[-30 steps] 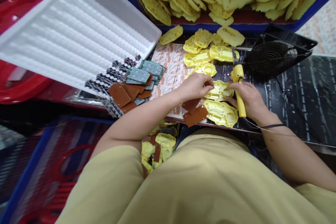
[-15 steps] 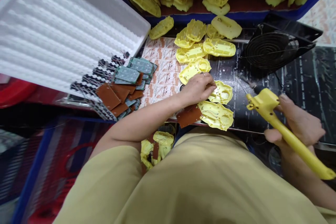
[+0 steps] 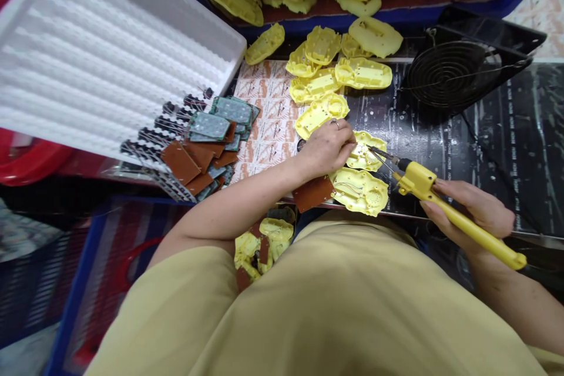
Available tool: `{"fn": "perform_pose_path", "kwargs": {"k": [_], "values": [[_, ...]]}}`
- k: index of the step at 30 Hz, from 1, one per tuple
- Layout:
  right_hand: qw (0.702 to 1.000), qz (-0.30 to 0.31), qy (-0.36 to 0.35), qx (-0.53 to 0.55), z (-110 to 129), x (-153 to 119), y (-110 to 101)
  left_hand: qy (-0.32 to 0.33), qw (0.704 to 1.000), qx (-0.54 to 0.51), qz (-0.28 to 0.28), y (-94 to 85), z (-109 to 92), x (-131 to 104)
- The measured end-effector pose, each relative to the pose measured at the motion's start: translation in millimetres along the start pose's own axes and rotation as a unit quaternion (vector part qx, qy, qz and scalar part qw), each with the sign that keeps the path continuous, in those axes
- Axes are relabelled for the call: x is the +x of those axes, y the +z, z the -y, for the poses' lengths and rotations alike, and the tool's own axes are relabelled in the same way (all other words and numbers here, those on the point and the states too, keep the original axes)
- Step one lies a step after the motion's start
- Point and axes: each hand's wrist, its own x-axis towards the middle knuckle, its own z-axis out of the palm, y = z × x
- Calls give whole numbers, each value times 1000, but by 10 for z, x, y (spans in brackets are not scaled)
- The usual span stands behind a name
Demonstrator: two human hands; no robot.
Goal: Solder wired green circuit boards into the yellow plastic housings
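Observation:
My right hand [image 3: 478,211] is wrapped round the handle of a yellow soldering gun [image 3: 418,180]. Its thin metal tip reaches over a yellow plastic shell [image 3: 368,157] on the bench. At that shell's left side my left hand [image 3: 328,144] has its fingers closed in a pinch; whatever they hold is too small or hidden to make out. Just nearer to me lies a second yellow shell [image 3: 363,191] with thin wires inside. A brown circuit board [image 3: 312,194] rests beside it, below my left wrist. Beyond my left hand is another yellow shell [image 3: 323,114].
A black fan [image 3: 453,73] stands at the back right. To the left, a white foam tray [image 3: 132,53] holds rows of small black wired parts, with stacked green and brown boards [image 3: 211,126] beside it. A blue bin [image 3: 396,16] full of yellow shells sits behind.
My right hand has brought the soldering gun leftward, so its tip is now over the shell by my left hand. My left hand stays at the same shell.

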Motion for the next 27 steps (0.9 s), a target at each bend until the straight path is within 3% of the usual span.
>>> {"fn": "perform_pose_path", "kwargs": {"k": [4,8,12,20,27], "values": [[998,-22,-12,62,-42,-8,86,17,1000,12,-10,6,10,-16],[998,-5,-31,60,-68,48,110,26,999,25,-12,11,14,-21],[996,26,-72,36,-106,136,53,40,999,32,-8,1,10,-17],[996,50,-41,54,-98,199,-40,54,997,57,-4,-12,-11,-12],[994,76,-82,18,-177,173,-91,44,997,55,-9,1,-17,-16]]}}
